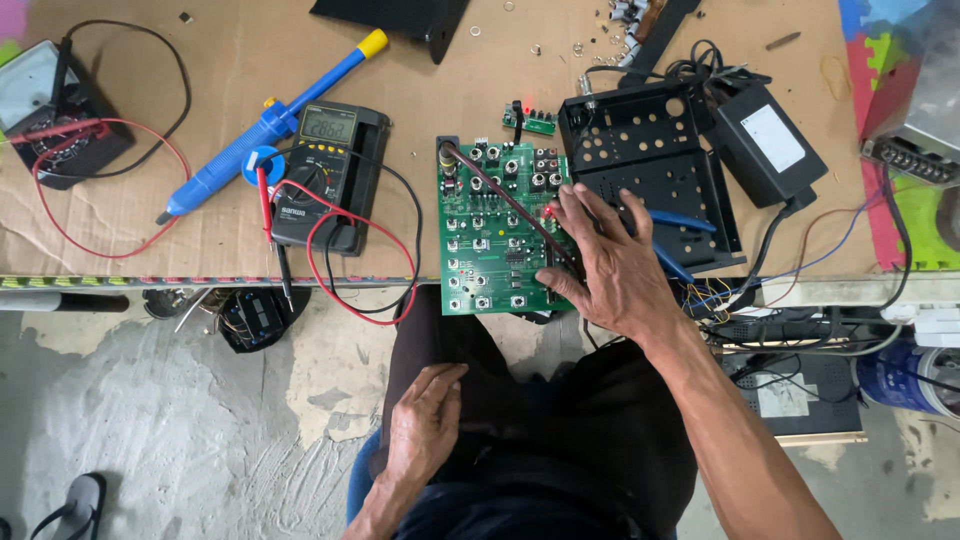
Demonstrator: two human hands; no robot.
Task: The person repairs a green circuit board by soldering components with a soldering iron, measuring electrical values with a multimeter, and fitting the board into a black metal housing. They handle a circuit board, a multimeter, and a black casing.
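Resting my right hand [610, 265], fingers spread, on one green circuit board [497, 235] at the tabletop [230, 60] edge; my left hand [425, 420] lies loosely closed, it seems, on my lap. I count two meters: one digital multimeter [325, 170], one analog meter [50, 105].

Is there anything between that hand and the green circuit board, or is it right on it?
Nothing visible stands between them. The right hand already rests on the right edge of the green circuit board, fingers beside a dark cable crossing the board. The left hand lies on the person's lap.
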